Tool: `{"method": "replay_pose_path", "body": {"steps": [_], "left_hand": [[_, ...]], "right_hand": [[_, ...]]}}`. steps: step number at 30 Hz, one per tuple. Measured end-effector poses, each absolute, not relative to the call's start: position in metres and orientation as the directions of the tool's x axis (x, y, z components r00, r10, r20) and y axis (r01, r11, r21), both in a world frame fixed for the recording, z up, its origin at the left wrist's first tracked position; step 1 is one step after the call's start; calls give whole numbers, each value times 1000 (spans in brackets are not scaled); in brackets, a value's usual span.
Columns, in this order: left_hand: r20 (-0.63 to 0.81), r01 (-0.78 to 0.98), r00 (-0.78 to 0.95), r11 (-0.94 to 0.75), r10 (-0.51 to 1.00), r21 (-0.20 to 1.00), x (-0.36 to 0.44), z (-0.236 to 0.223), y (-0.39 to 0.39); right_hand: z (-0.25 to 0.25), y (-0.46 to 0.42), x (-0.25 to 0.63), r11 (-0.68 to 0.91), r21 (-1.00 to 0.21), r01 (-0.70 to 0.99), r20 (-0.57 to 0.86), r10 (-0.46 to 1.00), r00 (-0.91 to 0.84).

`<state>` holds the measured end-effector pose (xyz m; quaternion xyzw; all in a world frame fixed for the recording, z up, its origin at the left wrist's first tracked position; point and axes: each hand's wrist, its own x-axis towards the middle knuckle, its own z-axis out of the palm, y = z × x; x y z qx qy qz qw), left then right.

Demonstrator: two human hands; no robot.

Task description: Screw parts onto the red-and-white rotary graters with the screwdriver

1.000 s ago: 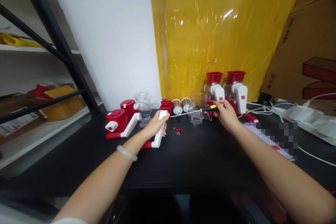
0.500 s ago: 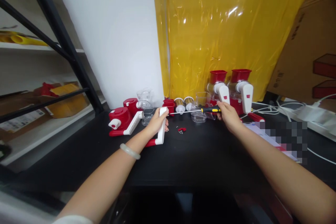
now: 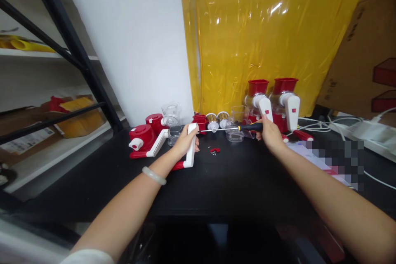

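Note:
My left hand (image 3: 185, 140) is closed around a white crank handle (image 3: 190, 154) with a red grip at its lower end. In my right hand (image 3: 269, 134) is a screwdriver (image 3: 250, 127) with a black and yellow handle. Its long thin shaft lies level and reaches left to the upper end of the crank handle; whether the tip sits in a screw is too small to tell. Below the shaft, a small red plastic piece (image 3: 215, 150) lies on the black table (image 3: 229, 185) with several tiny screws (image 3: 213, 153) beside it.
Red bases (image 3: 141, 137) with a white crank stand at left near clear plastic parts (image 3: 171, 114). Grater drums (image 3: 212, 121) and red parts (image 3: 199, 122) sit at the back. Two assembled rotary graters (image 3: 285, 95) stand back right. A phone-like screen (image 3: 309, 159), cables and a power strip (image 3: 368, 136) lie right.
The screwdriver's handle has turned in my right hand, its yellow marks showing differently. My left hand keeps its hold on the crank handle. The view has shifted slightly.

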<state>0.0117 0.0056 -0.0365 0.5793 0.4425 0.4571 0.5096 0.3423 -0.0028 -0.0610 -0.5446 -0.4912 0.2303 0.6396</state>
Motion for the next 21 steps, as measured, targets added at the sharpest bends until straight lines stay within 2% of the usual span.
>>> {"method": "replay_pose_path", "body": {"steps": [3, 9, 13, 17, 21], "left_hand": [[92, 36, 200, -101, 975, 994, 11, -38, 5], [111, 26, 210, -119, 971, 993, 11, -37, 3], [95, 15, 215, -101, 972, 995, 12, -36, 3], [97, 28, 210, -105, 973, 994, 12, -36, 4], [95, 42, 195, -105, 976, 994, 12, -35, 3]], "right_hand": [[-62, -2, 344, 268, -916, 299, 378, 827, 417], [-61, 4, 338, 293, -956, 5, 264, 854, 449], [-59, 4, 338, 345, -936, -72, 289, 869, 402], [-60, 3, 340, 366, -930, -32, 322, 854, 410], [-65, 3, 344, 340, -929, 143, 368, 824, 431]]}}
